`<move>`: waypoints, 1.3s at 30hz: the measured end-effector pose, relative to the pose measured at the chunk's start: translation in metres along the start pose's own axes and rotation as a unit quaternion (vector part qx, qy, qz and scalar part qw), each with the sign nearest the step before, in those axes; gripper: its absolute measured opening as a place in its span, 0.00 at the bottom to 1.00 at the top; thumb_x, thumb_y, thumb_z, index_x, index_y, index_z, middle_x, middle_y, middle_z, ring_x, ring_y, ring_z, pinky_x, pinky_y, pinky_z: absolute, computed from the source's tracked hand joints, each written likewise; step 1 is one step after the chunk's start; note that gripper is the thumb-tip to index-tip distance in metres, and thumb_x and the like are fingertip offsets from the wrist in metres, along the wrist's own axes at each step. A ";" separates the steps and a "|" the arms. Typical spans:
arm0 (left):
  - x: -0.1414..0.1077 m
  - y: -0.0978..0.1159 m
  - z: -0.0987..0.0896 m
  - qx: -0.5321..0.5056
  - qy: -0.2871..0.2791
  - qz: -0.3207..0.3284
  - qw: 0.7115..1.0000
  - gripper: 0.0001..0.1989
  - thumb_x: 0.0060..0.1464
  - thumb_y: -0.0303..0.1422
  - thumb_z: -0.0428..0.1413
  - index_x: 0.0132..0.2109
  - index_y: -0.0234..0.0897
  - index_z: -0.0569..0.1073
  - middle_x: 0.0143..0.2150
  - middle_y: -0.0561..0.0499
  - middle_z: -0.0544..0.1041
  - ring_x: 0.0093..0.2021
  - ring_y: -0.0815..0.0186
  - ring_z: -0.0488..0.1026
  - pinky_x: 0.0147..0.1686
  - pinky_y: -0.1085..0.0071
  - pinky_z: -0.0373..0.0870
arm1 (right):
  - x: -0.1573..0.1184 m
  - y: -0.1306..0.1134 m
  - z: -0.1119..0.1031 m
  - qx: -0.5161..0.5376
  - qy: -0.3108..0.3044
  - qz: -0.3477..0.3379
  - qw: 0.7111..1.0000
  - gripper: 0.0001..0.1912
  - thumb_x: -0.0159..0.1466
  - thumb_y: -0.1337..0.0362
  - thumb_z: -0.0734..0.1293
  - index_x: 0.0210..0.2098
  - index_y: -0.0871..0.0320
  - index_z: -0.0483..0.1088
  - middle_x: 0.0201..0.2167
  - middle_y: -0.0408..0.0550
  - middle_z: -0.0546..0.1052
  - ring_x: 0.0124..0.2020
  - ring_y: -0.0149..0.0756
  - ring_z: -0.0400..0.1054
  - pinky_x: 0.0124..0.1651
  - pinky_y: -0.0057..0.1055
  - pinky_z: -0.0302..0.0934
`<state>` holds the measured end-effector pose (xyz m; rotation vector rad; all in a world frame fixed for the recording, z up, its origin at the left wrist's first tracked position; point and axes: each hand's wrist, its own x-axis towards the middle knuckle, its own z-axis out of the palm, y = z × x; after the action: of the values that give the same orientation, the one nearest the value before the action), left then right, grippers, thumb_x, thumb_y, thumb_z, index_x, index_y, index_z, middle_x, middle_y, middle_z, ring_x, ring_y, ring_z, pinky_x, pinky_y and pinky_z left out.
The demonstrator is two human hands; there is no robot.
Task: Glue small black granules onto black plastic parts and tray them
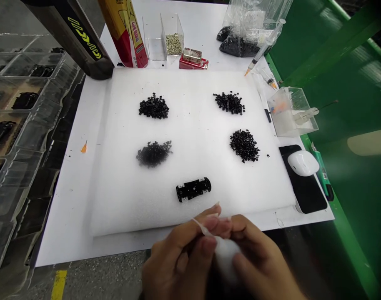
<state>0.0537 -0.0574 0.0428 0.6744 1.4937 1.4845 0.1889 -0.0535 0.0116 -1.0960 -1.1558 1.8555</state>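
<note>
At the near edge of the foam, a white wad (224, 254) sits blurred between the 2 hands, a thin white strip (203, 227) rising from it; the left hand (178, 254) and right hand (259, 254) are both curled closed around the wad, fingers pressed to it; the left hand's fingertips seem to pinch the strip, though blur hides the exact grip.

Just ahead, apart from the hands, a black rectangular component (193, 189) lies on a white foam pad (121, 208); 4 piles of small black pieces (153, 106) are spread across the pad, 2 to each side.

The pad rests on a white surface (68, 208); a syringe with an orange tip (259, 54) lies past the far right corner; a clear box of small brass-coloured pieces (173, 35) stands beyond the far edge; a white oval device (303, 162) sits on a black pad (306, 196) to the right; a plastic bag of black pieces (240, 46) lies at the far end.
</note>
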 end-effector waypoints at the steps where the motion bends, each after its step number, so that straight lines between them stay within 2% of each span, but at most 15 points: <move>1: 0.003 -0.003 -0.001 0.019 -0.024 0.022 0.999 0.06 0.65 0.40 0.61 0.44 0.49 0.83 0.40 0.56 0.87 0.45 0.63 0.85 0.47 0.72 0.83 | 0.000 -0.002 -0.001 0.023 0.001 0.011 1.000 0.14 0.72 0.49 0.67 0.52 0.49 0.72 0.35 0.47 0.79 0.27 0.34 0.73 0.29 0.28 0.71; 3: 0.011 -0.008 -0.005 0.064 -0.086 0.087 0.990 0.06 0.67 0.35 0.59 0.46 0.48 0.82 0.43 0.56 0.87 0.46 0.62 0.85 0.49 0.68 0.84 | 0.002 -0.008 -0.004 0.059 0.024 0.028 0.998 0.14 0.73 0.48 0.65 0.50 0.49 0.71 0.29 0.44 0.75 0.23 0.32 0.67 0.24 0.24 0.64; 5: 0.022 -0.014 -0.010 0.136 -0.134 0.186 0.964 0.10 0.67 0.29 0.57 0.51 0.46 0.80 0.47 0.54 0.86 0.50 0.61 0.83 0.52 0.65 0.83 | 0.008 -0.016 -0.010 0.099 0.090 0.024 0.991 0.13 0.73 0.47 0.64 0.44 0.49 0.72 0.22 0.40 0.69 0.19 0.28 0.58 0.21 0.21 0.57; 6: 0.028 -0.017 -0.013 0.189 -0.141 0.241 0.942 0.14 0.66 0.26 0.58 0.55 0.43 0.78 0.50 0.52 0.85 0.54 0.60 0.82 0.54 0.63 0.82 | 0.013 -0.021 -0.014 0.116 0.139 0.016 0.983 0.15 0.73 0.47 0.64 0.40 0.50 0.71 0.20 0.38 0.66 0.18 0.26 0.53 0.19 0.21 0.53; 8: 0.043 -0.022 -0.018 0.313 -0.127 0.336 0.879 0.20 0.63 0.24 0.60 0.61 0.37 0.74 0.58 0.46 0.81 0.62 0.55 0.75 0.60 0.57 0.78 | 0.025 -0.029 -0.025 0.139 0.244 -0.020 0.959 0.16 0.71 0.48 0.67 0.34 0.53 0.69 0.17 0.35 0.58 0.16 0.25 0.46 0.17 0.21 0.49; 10: 0.056 -0.026 -0.022 0.415 -0.122 0.377 0.819 0.22 0.62 0.25 0.61 0.63 0.31 0.72 0.63 0.39 0.76 0.68 0.50 0.69 0.64 0.49 0.73 | 0.038 -0.035 -0.037 0.143 0.335 -0.063 0.929 0.15 0.68 0.52 0.71 0.32 0.54 0.69 0.18 0.35 0.56 0.17 0.25 0.46 0.17 0.21 0.48; 11: 0.061 -0.028 -0.024 0.443 -0.128 0.381 0.802 0.22 0.63 0.26 0.61 0.63 0.29 0.72 0.64 0.37 0.75 0.68 0.49 0.67 0.64 0.47 0.71 | 0.044 -0.038 -0.043 0.136 0.371 -0.078 0.915 0.13 0.66 0.54 0.73 0.32 0.54 0.68 0.19 0.35 0.58 0.18 0.25 0.47 0.17 0.21 0.48; 13: 0.068 -0.031 -0.026 0.465 -0.148 0.379 0.786 0.20 0.64 0.26 0.61 0.61 0.28 0.73 0.64 0.36 0.75 0.67 0.49 0.68 0.64 0.46 0.70 | 0.055 -0.043 -0.051 0.134 0.404 -0.103 0.899 0.13 0.62 0.58 0.75 0.31 0.54 0.68 0.22 0.37 0.62 0.19 0.25 0.49 0.18 0.22 0.49; 15: 0.071 -0.033 -0.027 0.463 -0.152 0.380 0.786 0.18 0.63 0.24 0.60 0.59 0.29 0.74 0.62 0.39 0.76 0.66 0.51 0.69 0.64 0.46 0.70 | 0.065 -0.046 -0.053 0.146 0.385 -0.118 0.904 0.15 0.59 0.61 0.76 0.27 0.55 0.64 0.22 0.37 0.61 0.19 0.25 0.49 0.18 0.24 0.49; 18: 0.071 -0.033 -0.024 0.445 -0.138 0.381 0.799 0.16 0.63 0.22 0.60 0.57 0.31 0.76 0.58 0.42 0.79 0.64 0.53 0.71 0.63 0.48 0.69 | 0.075 -0.046 -0.046 0.147 0.322 -0.136 0.925 0.18 0.59 0.62 0.74 0.24 0.54 0.60 0.17 0.35 0.55 0.19 0.27 0.49 0.20 0.26 0.51; 20: 0.071 -0.032 -0.023 0.435 -0.135 0.370 0.810 0.14 0.63 0.23 0.60 0.55 0.31 0.77 0.57 0.43 0.80 0.63 0.54 0.72 0.62 0.51 0.69 | 0.081 -0.043 -0.040 0.115 0.311 -0.151 0.931 0.19 0.61 0.62 0.73 0.23 0.54 0.59 0.17 0.36 0.58 0.18 0.27 0.51 0.21 0.27 0.51; 23: 0.072 -0.031 -0.022 0.426 -0.134 0.351 0.823 0.12 0.62 0.24 0.61 0.53 0.33 0.78 0.55 0.45 0.81 0.61 0.56 0.73 0.62 0.53 0.67 | 0.084 -0.039 -0.034 0.065 0.323 -0.169 0.929 0.23 0.62 0.62 0.73 0.21 0.55 0.57 0.16 0.36 0.59 0.17 0.26 0.52 0.21 0.28 0.51; 26: 0.071 -0.032 -0.023 0.421 -0.136 0.355 0.824 0.14 0.62 0.23 0.61 0.54 0.34 0.77 0.53 0.47 0.83 0.61 0.57 0.74 0.65 0.52 0.64 | 0.084 -0.037 -0.032 0.045 0.354 -0.171 0.919 0.25 0.62 0.62 0.74 0.19 0.55 0.56 0.15 0.35 0.57 0.16 0.25 0.49 0.19 0.28 0.47; 34: 0.069 -0.032 -0.025 0.409 -0.129 0.367 0.825 0.16 0.58 0.20 0.63 0.53 0.36 0.78 0.52 0.49 0.84 0.58 0.56 0.79 0.65 0.50 0.65 | 0.084 -0.032 -0.035 0.033 0.383 -0.181 0.905 0.22 0.63 0.68 0.73 0.21 0.53 0.58 0.14 0.32 0.55 0.13 0.25 0.45 0.17 0.27 0.46; 39: 0.069 -0.033 -0.024 0.409 -0.132 0.369 0.824 0.16 0.58 0.20 0.63 0.52 0.35 0.78 0.52 0.49 0.84 0.57 0.57 0.79 0.65 0.50 0.65 | 0.085 -0.032 -0.033 0.025 0.395 -0.185 0.899 0.22 0.62 0.67 0.73 0.20 0.53 0.57 0.13 0.33 0.55 0.13 0.26 0.47 0.16 0.29 0.45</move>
<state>0.0088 -0.0130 -0.0068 2.0779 1.7085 1.1039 0.1869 0.0430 0.0076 -1.3082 -0.7454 0.9712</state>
